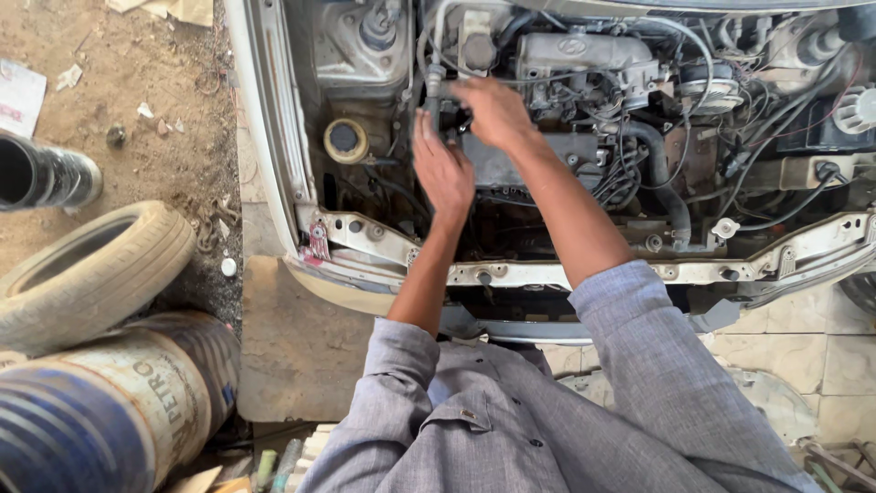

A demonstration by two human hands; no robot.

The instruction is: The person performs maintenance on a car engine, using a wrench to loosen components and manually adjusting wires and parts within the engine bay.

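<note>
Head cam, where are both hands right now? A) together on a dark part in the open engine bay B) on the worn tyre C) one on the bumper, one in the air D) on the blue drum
A: the left hand and right hand meet at a dark part inside the engine bay, away from the tyre and blue drum.

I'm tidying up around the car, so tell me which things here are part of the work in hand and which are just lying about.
In the work:
left hand
right hand
dark part both hands meet at
engine

Lying about:
tyre
drum
black pipe
paper scraps
</note>
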